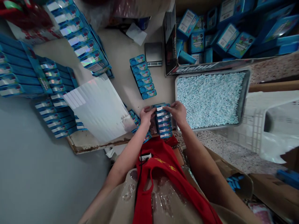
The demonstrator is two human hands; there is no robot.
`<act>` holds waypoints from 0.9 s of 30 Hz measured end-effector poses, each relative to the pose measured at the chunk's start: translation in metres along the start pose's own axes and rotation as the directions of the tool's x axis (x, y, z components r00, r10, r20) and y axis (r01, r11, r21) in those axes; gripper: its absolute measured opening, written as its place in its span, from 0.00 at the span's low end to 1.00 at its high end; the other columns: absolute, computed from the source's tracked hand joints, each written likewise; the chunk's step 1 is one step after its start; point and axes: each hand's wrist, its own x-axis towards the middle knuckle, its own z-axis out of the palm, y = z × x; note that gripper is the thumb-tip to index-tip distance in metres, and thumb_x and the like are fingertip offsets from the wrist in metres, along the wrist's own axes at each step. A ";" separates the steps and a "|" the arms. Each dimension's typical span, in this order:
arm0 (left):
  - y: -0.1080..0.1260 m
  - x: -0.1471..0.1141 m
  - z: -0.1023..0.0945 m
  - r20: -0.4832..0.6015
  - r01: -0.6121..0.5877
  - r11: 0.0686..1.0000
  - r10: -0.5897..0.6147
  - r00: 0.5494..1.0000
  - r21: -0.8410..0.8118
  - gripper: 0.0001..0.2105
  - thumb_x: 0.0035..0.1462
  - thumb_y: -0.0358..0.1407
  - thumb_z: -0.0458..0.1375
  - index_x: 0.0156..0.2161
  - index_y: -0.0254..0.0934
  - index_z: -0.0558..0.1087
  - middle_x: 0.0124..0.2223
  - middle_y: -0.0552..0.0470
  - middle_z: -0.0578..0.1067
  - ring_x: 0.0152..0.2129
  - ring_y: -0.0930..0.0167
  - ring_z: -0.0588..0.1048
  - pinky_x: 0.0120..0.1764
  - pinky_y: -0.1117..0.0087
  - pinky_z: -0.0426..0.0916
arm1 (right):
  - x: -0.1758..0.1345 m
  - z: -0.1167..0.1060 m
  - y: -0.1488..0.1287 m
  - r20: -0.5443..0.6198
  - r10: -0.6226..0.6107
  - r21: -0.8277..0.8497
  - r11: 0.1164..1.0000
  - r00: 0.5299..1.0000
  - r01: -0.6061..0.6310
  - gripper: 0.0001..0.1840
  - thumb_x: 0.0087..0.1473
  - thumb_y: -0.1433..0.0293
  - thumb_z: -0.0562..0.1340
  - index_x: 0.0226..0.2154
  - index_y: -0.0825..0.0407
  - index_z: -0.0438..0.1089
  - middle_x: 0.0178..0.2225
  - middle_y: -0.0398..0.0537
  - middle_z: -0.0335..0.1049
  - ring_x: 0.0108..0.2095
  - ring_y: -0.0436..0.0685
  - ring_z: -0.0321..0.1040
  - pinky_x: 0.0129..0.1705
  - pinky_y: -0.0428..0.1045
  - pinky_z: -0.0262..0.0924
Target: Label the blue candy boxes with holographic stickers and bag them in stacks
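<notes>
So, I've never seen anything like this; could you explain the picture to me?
There is no robot here: a person works bare-handed, and a camera worn on the head took this picture, looking forward and down. The left hand and right hand touch the far end of a row of small blue packs. On the table lie another blue row and what looks like a grey scale; left is a whitish sheet, right a tray of pale blue pellets, beyond it a carton of blue packs.
</notes>
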 end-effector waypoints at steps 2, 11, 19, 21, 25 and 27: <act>-0.001 0.002 0.003 -0.067 0.042 0.999 -0.041 0.997 0.012 0.20 0.50 0.30 0.74 0.45 0.36 0.71 0.37 0.53 0.76 0.27 0.74 0.76 0.33 0.71 0.75 | -0.004 -0.005 -0.002 0.008 -0.040 0.049 0.998 0.999 0.039 0.27 0.51 0.42 0.66 0.27 0.48 0.68 0.26 0.46 0.71 0.29 0.57 0.65 0.34 0.51 0.55; 0.027 -0.044 -0.035 0.384 -0.389 0.914 0.319 0.867 0.118 0.24 0.61 0.58 0.62 0.45 0.37 0.79 0.39 0.47 0.80 0.31 0.70 0.76 0.33 0.71 0.73 | -0.025 -0.013 -0.043 -0.010 -0.134 0.539 0.834 0.991 0.118 0.27 0.53 0.40 0.63 0.30 0.46 0.63 0.27 0.41 0.63 0.28 0.53 0.61 0.29 0.49 0.60; 0.040 -0.047 -0.044 0.316 -0.266 0.964 0.258 0.913 -0.018 0.22 0.45 0.53 0.74 0.33 0.37 0.75 0.31 0.54 0.76 0.23 0.75 0.71 0.28 0.73 0.69 | -0.023 -0.007 -0.055 0.159 -0.214 0.558 0.825 0.964 0.091 0.27 0.47 0.47 0.72 0.38 0.47 0.67 0.25 0.39 0.68 0.27 0.55 0.66 0.30 0.50 0.61; 0.047 -0.037 -0.048 0.270 -0.349 0.937 0.329 0.905 0.026 0.18 0.48 0.49 0.72 0.31 0.37 0.75 0.28 0.56 0.74 0.22 0.75 0.70 0.27 0.73 0.67 | -0.018 -0.003 -0.061 0.189 -0.213 0.540 0.838 0.959 0.079 0.29 0.44 0.51 0.74 0.41 0.47 0.67 0.25 0.38 0.69 0.27 0.55 0.68 0.31 0.50 0.61; 0.064 -0.009 -0.053 0.150 -0.490 0.845 0.467 0.871 0.213 0.11 0.54 0.43 0.69 0.29 0.38 0.76 0.24 0.57 0.72 0.20 0.74 0.69 0.27 0.73 0.65 | -0.001 0.011 -0.086 0.084 -0.212 0.401 0.902 0.974 0.162 0.22 0.48 0.58 0.72 0.42 0.48 0.67 0.27 0.41 0.74 0.31 0.58 0.73 0.36 0.52 0.64; 0.069 0.005 -0.052 0.090 -0.492 0.834 0.486 0.869 0.249 0.11 0.56 0.41 0.67 0.28 0.38 0.76 0.23 0.57 0.72 0.20 0.74 0.69 0.27 0.73 0.64 | 0.007 0.018 -0.101 0.028 -0.219 0.293 0.935 0.975 0.202 0.19 0.49 0.64 0.72 0.41 0.49 0.67 0.29 0.42 0.76 0.34 0.60 0.75 0.40 0.53 0.64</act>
